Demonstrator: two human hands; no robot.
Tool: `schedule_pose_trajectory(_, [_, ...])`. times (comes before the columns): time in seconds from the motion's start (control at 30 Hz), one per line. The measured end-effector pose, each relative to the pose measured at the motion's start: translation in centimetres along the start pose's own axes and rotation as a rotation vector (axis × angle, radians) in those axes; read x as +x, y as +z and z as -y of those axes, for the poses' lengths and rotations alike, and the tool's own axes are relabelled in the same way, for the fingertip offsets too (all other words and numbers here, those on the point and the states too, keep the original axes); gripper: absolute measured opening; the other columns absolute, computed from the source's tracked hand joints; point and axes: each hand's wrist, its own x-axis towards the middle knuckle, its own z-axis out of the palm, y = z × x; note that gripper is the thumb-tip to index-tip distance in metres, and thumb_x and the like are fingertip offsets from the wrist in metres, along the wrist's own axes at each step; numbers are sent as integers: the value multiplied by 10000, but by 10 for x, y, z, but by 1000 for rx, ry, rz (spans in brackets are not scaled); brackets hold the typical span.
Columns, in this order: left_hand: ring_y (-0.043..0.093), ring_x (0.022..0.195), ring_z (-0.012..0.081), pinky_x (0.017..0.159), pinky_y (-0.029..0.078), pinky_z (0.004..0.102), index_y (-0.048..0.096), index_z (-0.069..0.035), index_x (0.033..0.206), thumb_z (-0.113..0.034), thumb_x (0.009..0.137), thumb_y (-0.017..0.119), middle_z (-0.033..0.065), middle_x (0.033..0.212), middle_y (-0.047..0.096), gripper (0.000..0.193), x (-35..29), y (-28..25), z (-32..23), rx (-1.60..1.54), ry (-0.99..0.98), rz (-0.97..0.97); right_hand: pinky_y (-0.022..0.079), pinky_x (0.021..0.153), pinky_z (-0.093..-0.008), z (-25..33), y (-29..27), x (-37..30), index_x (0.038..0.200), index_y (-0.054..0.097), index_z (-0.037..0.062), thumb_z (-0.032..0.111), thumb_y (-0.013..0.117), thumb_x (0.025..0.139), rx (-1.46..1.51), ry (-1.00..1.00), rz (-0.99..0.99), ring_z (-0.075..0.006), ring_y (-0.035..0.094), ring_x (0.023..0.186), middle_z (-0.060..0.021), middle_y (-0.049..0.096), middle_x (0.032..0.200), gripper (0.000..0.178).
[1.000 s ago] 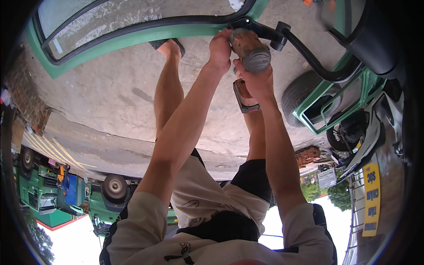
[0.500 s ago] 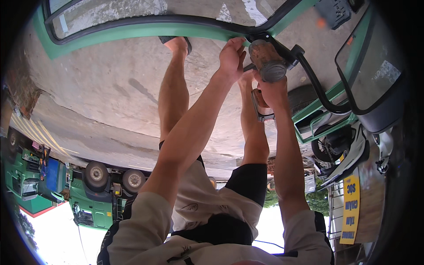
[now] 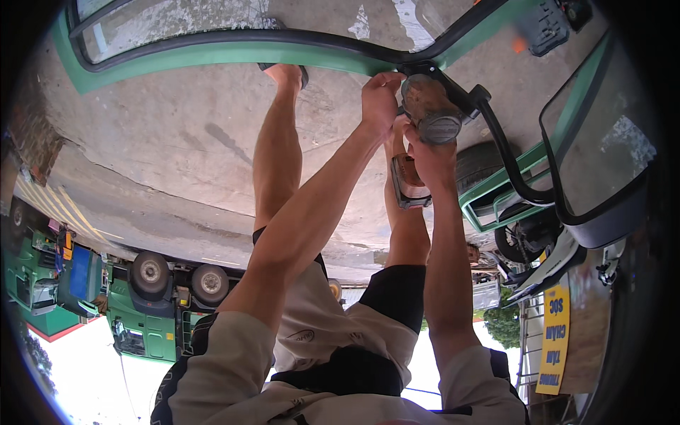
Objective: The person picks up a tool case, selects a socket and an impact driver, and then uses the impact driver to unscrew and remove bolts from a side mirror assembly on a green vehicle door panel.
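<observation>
Bright, even daylight is seen across the concrete ground [image 3: 163, 142], with only soft shadows cast there, while the sky patch at the lower edge is blown out to white. Straight edges are bent strongly toward the dark circular rim, and focus is kept fairly sharp throughout.

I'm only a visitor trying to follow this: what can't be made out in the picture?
Head view:
- Tip of the round tool: hidden by the right hand and left hand.
- Green door frame: cut off by the top edge.
- Mirror glass: blurred reflection.
- Far trucks: too small for detail.
</observation>
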Motion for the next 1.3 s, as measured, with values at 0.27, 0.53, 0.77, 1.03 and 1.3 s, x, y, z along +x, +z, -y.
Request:
schedule_pose_trajectory(0.27, [615,881,159,770,483,282,661,39,1052,-43,928,493,99,997,686,223,-2,3,-7,143,-4,-23,544,790,-345,2,13,-7,1131,632,-22,84,735,840,-27,-63,-49,-201,687,892,-119,704,981,326])
schedule_pose_trajectory(0.53, [635,950,195,848,500,308,662,60,1105,-32,911,475,139,1052,698,284,5,-3,1,213,67,-45,343,482,-234,12,17,-12,957,639,29,11,636,915,202,99,18,-66,492,573,9,547,679,46])
schedule_pose_trajectory(0.77, [643,959,220,877,483,326,730,22,1018,-72,886,590,153,1004,713,214,-10,7,-9,221,49,-148,545,766,-347,18,7,-23,1133,641,-37,88,755,831,104,104,-45,-209,688,840,-119,719,961,346])
schedule_pose_trajectory(1.03, [570,697,110,647,450,280,699,-15,1081,-29,873,685,70,776,672,208,-20,17,-10,251,207,-225,545,804,-356,26,-1,-23,1101,665,-44,102,759,829,43,55,-46,-214,709,890,-152,733,985,324])
schedule_pose_trajectory(1.3, [538,623,80,599,447,267,696,-22,1025,9,833,747,51,822,679,201,-8,14,10,165,353,-130,548,775,-363,10,-4,-21,1078,674,-42,109,762,824,131,5,-17,-217,711,869,-147,735,939,309])
